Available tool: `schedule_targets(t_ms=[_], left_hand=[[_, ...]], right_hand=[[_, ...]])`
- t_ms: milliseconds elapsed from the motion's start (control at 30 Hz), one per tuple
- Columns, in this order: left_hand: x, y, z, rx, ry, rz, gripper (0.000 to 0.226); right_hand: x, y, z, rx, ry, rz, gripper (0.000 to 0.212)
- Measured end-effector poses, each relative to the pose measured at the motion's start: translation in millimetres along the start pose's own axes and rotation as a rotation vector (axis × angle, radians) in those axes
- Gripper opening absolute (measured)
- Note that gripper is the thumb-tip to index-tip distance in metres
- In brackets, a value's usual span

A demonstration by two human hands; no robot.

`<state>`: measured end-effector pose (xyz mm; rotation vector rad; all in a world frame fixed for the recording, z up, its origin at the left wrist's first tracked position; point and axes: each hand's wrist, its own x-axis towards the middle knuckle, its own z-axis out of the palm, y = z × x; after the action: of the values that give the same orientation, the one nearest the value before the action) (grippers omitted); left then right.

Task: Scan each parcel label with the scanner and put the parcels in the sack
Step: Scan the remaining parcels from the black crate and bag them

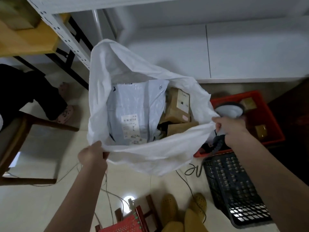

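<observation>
Basically, left hand (92, 154) at lower centre-left had its fingers clenched on the near rim of the white sack (150, 154). Right hand (231, 128) at centre right pinched the sack's right rim and also gripped the scanner (229, 110). Sack mouth was held open mid-frame on the floor; inside lay a grey mailer parcel (135, 111) and brown box parcels (178, 106). Red crate (267, 118) sat behind the right hand, with more boxes in it.
</observation>
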<state>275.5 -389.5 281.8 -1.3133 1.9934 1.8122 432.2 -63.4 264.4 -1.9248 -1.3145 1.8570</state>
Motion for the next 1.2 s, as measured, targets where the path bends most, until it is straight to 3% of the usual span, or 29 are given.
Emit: schedule_targets(t_ms=[67,133,167,267,333,400,433,467,633,700,800,867,933,1000,1133,1200], left_hand=[[3,12,3,-0.074,0.076,0.146,0.008],[1,18,5,-0.105,0.117,0.239,0.012],[-1,15,4,-0.069,0.114,0.243,0.014],[-9,1,1,0.091,0.085,0.146,0.017],[-10,4,-2,0.074,0.118,0.159,0.015],[-4,18,-1,-0.042,0.151,0.213,0.005],[-2,20,0,-0.051,0.157,0.24,0.006],[-1,20,1,-0.008,0.148,0.252,0.005],[-8,6,4,0.203,0.074,0.2,0.022],[-11,9,8,0.222,0.119,0.286,0.034],[-29,13,14,0.213,0.173,0.472,0.035],[-39,11,18,0.235,0.132,0.742,0.036],[-47,4,24,0.354,-0.034,1.034,0.036],[-62,-7,38,0.54,-0.353,1.16,0.03],[-108,-34,70,0.994,-0.964,1.141,0.041],[-130,-46,83,1.311,-1.088,1.017,0.032]], right_hand=[[2,-8,-6,0.064,0.025,-0.057,0.028],[2,-11,-9,0.128,0.071,-0.171,0.046],[-2,-10,-8,0.13,0.065,-0.193,0.048],[-9,3,-4,0.019,0.02,-0.1,0.025],[-14,5,-8,-0.03,-0.029,-0.051,0.027],[-12,1,-13,0.042,0.064,-0.101,0.022],[-9,1,-14,0.101,0.107,-0.15,0.031],[-12,1,-13,0.14,0.126,-0.181,0.038],[-14,18,-10,0.063,0.15,-0.05,0.027],[-6,22,-15,0.093,0.199,-0.057,0.025],[-1,20,-24,0.085,0.265,-0.086,0.048],[4,18,-31,0.027,0.231,-0.1,0.03],[6,17,-37,-0.019,0.199,-0.098,0.021],[6,16,-44,-0.013,0.166,-0.084,0.023],[6,13,-65,0.048,0.15,-0.074,0.028],[6,12,-82,0.062,0.145,-0.092,0.018]])
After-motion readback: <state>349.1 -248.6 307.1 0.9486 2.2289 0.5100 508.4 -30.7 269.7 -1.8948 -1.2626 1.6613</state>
